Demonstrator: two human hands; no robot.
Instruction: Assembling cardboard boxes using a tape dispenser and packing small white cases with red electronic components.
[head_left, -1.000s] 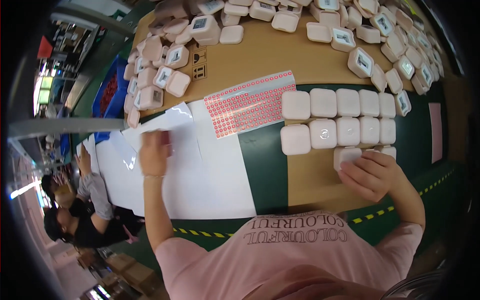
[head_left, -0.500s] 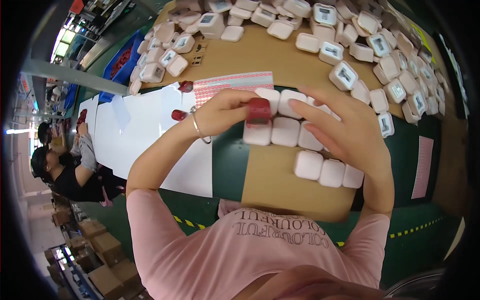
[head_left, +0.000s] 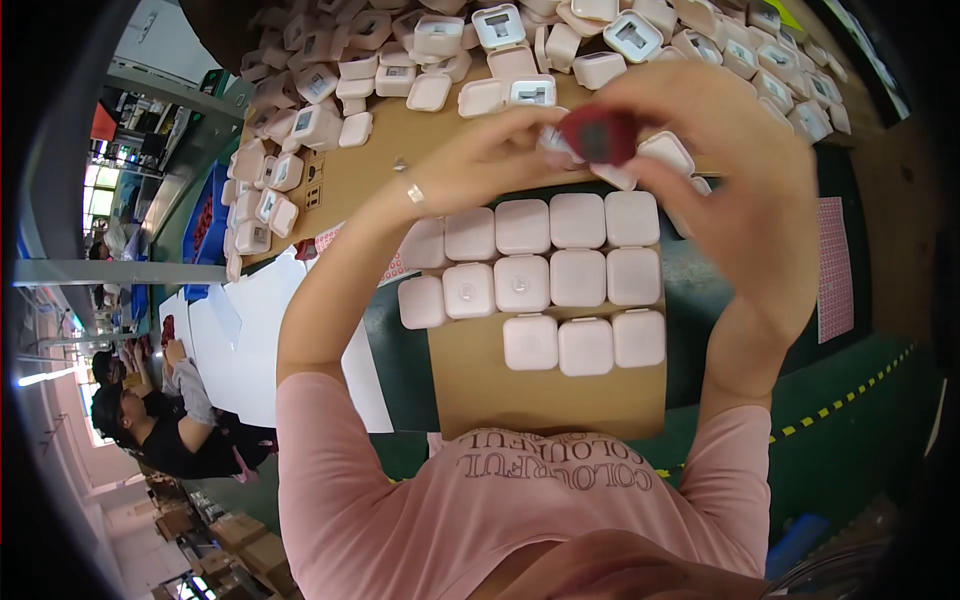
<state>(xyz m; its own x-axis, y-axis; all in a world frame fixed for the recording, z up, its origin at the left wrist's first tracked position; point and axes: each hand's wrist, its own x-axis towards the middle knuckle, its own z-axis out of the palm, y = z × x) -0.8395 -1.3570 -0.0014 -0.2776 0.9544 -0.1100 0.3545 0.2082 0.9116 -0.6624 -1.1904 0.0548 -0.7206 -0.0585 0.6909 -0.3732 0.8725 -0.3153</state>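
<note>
Hands meet above the cardboard sheet [head_left: 540,395]: my left hand [head_left: 495,160] pinches a small white case [head_left: 556,143], my right hand [head_left: 745,180] closes on a red object [head_left: 598,135]; next, I judge, setting the case among the rows of white cases [head_left: 545,280] squarely

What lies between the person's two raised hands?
In the head view, a small red piece sits between the left hand and right hand, above the white cases.

Smooth pale plastic cases [head_left: 577,277]; matt brown cardboard sheet [head_left: 545,395]; white paper sheets [head_left: 265,345]; pink cloth sleeves [head_left: 335,450].
</note>
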